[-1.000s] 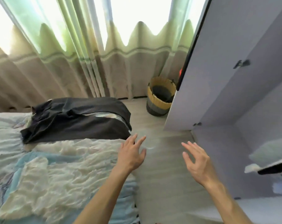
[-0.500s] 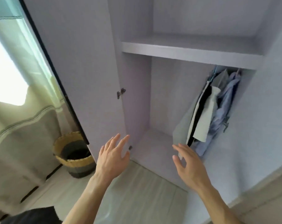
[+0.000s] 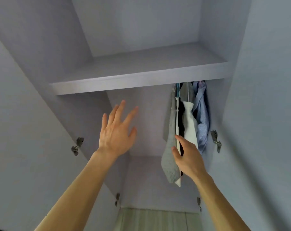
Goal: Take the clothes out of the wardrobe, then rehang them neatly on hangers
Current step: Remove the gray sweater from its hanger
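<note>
Both hands have risen from waist height at the wardrobe's foot to reach inside it, and the view has tilted up, so the basket and curtain are gone from sight. The wardrobe [image 3: 141, 30] stands open with its pale doors swung out on either side, metal hinges [image 3: 77, 145] showing along the door edges. A shelf [image 3: 138, 80] crosses the top.

The clothes [image 3: 191, 117] hang bunched together under the right end of that shelf, close against the right wall: a grey knit garment [image 3: 169, 157] at the left of the bunch, something black and a white garment [image 3: 189, 124] in the middle, a light blue shirt [image 3: 202, 114] at the right. Their tops are hidden beneath the shelf edge.

The left hand [image 3: 115, 135] is lifted in the bare left part of the compartment, palm away, its fingers [image 3: 120, 110] straight and spread apart, touching nothing. The right hand [image 3: 188, 157] is at the clothes: its thumb lies against the grey knit, and its forefinger [image 3: 179, 139] stretches straight up along the black and white edges beside it. Thumb and forefinger stand apart; the other fingers are hidden behind the hand. A strip of pale floor [image 3: 151, 219] shows below.
</note>
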The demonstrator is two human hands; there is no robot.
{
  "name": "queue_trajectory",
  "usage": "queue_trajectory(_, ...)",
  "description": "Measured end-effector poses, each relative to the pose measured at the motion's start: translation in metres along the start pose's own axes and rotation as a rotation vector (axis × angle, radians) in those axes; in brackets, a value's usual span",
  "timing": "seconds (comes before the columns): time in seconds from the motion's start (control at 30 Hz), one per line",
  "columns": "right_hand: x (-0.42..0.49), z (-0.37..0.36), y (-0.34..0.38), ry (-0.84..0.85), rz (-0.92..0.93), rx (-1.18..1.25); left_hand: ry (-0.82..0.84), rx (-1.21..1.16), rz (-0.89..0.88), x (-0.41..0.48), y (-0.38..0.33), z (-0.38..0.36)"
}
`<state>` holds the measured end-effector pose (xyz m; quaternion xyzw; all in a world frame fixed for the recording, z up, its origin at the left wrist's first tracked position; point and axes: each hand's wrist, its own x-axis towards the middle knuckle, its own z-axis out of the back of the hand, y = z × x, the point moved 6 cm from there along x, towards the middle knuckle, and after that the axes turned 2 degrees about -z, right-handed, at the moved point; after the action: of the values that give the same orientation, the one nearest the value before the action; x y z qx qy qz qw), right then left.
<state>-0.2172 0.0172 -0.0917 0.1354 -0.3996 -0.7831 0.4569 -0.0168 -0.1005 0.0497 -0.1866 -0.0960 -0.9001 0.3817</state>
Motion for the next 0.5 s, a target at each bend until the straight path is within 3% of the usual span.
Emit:
queue_trajectory(0.27, 0.125, -0.021, 0.022, -0.043, -0.130, -0.157, -0.257, 0.077, -0.150, 0.125, 0.037, 0.011)
queue_trajectory(0.5, 0.145, -0.048, 0.012, 0.011, -0.289, -0.141, -0.416, 0.043, -0.305, 0.183, 0.059, -0.040)
